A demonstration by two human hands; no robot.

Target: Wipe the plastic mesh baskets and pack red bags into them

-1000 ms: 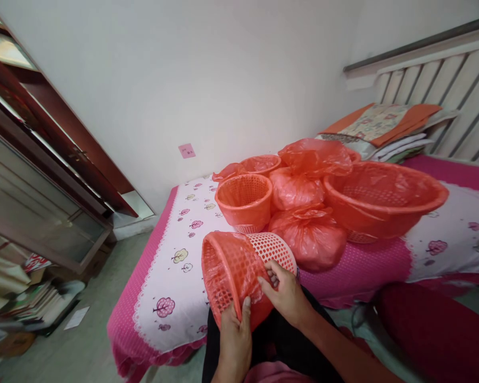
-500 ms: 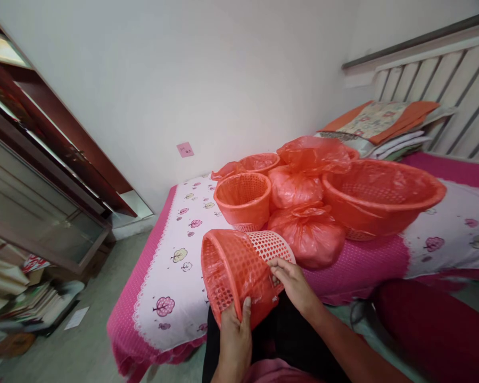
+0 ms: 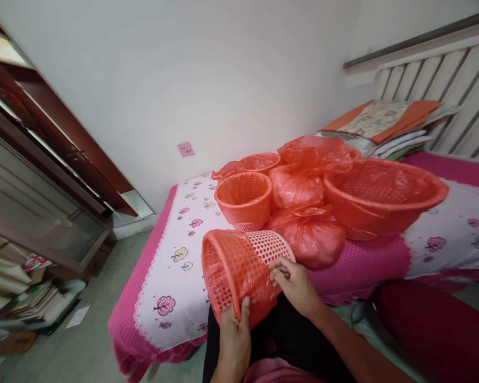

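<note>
A pink latticed wastebasket [image 3: 272,246] lies tipped on its side, its mouth to the left. Its wide end is wrapped in a thin red plastic bag [image 3: 239,252], folded over the rim. My left hand [image 3: 235,332] grips the rim, thumb outside and fingers inside the mouth. At the basket's right side, my right hand [image 3: 293,282] has its fingers curled in a pinch at the bag's loose edge. Behind it stands another red-lined basket [image 3: 243,210]. Stuffed red plastic bags [image 3: 309,239] lie to the right of that one.
A large red-lined basket [image 3: 383,207] stands on the bed [image 3: 167,266] at right. Folded bedding [image 3: 383,125] is stacked by the slatted headboard [image 3: 443,101]. A dark red chair seat [image 3: 431,324] is near my right arm. Books [image 3: 40,306] lie on the floor at left.
My right hand's fingers have curled in more tightly beside the bag's edge. My left hand keeps its grip on the rim, and the basket has hardly moved.
</note>
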